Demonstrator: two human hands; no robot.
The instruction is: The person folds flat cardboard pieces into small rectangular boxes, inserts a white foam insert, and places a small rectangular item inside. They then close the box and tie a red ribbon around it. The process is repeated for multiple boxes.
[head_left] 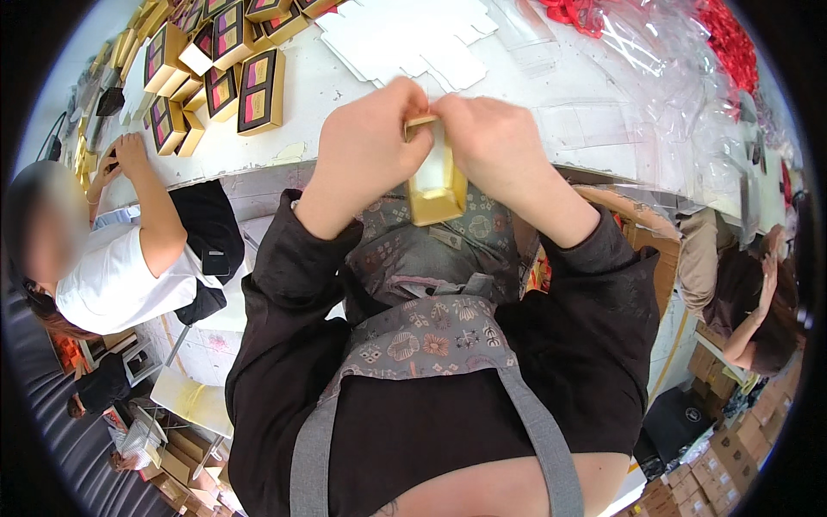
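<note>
A small gold box point(438, 208) is held up between my two hands at the table's near edge. White shows on its inner side. My left hand point(366, 142) has its fingers curled round the far left part of the box, by a raised gold flap. On the other side my right hand point(495, 138) grips the far right part, its fingertips close to the left ones. The fingers hide much of the box's far end. Just beyond my hands lies a stack of flat white card pieces point(405, 39).
Several gold boxes with dark and pink fronts point(261, 90) are piled at the far left. Clear plastic film point(642, 86) and red shredded filler point(730, 52) lie at the right. A person in a white top point(129, 276) works at my left; another person point(758, 302) is at the right.
</note>
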